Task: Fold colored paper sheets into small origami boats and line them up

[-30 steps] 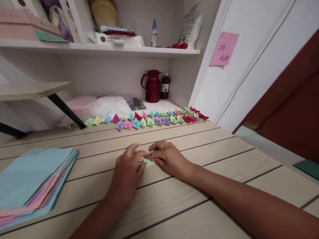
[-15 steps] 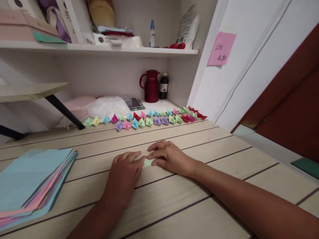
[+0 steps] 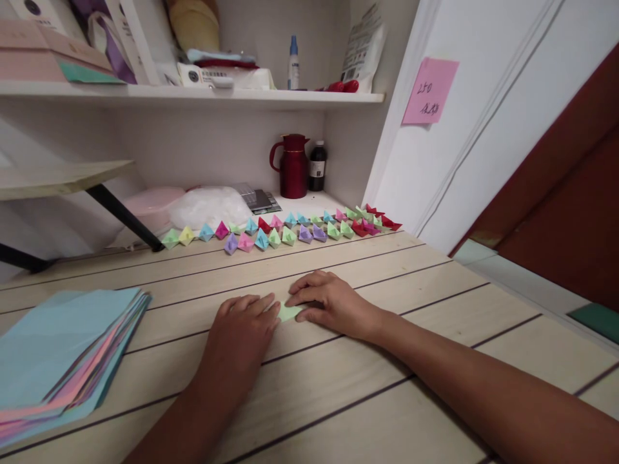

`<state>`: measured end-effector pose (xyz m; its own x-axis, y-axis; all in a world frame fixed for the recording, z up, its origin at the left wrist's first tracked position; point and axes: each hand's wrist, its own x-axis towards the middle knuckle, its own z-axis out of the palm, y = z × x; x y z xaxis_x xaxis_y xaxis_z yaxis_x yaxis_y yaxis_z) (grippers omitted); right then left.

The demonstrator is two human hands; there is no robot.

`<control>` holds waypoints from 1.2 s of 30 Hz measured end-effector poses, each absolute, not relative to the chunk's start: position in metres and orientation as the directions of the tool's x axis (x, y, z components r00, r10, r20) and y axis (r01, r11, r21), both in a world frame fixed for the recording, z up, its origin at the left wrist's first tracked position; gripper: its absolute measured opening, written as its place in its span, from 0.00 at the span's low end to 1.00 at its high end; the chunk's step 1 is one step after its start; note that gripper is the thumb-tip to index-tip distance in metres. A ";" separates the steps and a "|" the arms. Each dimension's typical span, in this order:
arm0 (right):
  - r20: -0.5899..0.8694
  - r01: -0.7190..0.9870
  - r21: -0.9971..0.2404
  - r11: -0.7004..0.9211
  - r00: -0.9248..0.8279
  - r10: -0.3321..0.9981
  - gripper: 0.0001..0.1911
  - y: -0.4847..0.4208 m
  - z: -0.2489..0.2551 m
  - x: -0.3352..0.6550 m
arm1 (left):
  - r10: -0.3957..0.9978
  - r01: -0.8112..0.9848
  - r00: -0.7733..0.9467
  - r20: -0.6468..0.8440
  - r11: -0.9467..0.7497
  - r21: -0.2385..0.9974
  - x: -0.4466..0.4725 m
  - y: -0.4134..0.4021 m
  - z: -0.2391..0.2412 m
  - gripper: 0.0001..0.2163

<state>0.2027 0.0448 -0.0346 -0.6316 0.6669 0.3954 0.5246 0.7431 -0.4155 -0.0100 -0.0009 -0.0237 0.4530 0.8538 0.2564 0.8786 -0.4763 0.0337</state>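
A small folded piece of light green paper [image 3: 289, 312] lies on the wooden tabletop between my hands, partly covered by fingers. At its left end, my left hand [image 3: 246, 325] is closed on it, fingers pressed together and tips on the paper. My right hand [image 3: 333, 304] holds the right end, with bent fingers and the thumb against the near edge. Behind them stand rows of small folded paper boats [image 3: 262, 240] in several colours. To the left rests a stack of coloured paper [image 3: 68, 341], light blue on top.
The striped wooden table [image 3: 338, 399] reaches to a white shelf unit [image 3: 217, 96]. A red jug [image 3: 293, 169] and a dark bottle [image 3: 318, 167] stand at the back. A small raised stand [image 3: 62, 177] with black legs is at left. A pink note [image 3: 430, 91] hangs on the wall.
My left fingers have drawn slightly back to the left and lie flatter, and my right fingertips have shifted a little right. More of the green paper shows between them.
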 end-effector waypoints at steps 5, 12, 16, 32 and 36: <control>0.395 0.560 -0.337 0.757 -0.645 0.654 0.12 0.045 -0.035 0.199 | 0.857 0.883 0.438 0.270 -0.467 0.048 -0.010 0.000 -0.024 0.12; 0.399 0.580 -0.268 0.769 -0.660 0.637 0.11 0.043 -0.034 0.194 | 0.833 0.870 0.435 0.341 -0.487 0.079 -0.009 0.000 -0.029 0.10; 0.398 0.589 -0.244 0.771 -0.664 0.633 0.11 0.043 -0.034 0.192 | 0.832 0.875 0.442 0.336 -0.483 0.045 -0.007 0.002 -0.030 0.10; 0.382 0.619 -0.177 0.765 -0.673 0.633 0.12 0.039 -0.031 0.183 | 0.842 0.869 0.423 0.335 -0.482 0.113 -0.009 0.004 -0.032 0.11; 0.392 0.627 -0.130 0.768 -0.679 0.621 0.12 0.038 -0.030 0.181 | 0.835 0.849 0.426 0.349 -0.502 0.166 -0.012 0.007 -0.035 0.11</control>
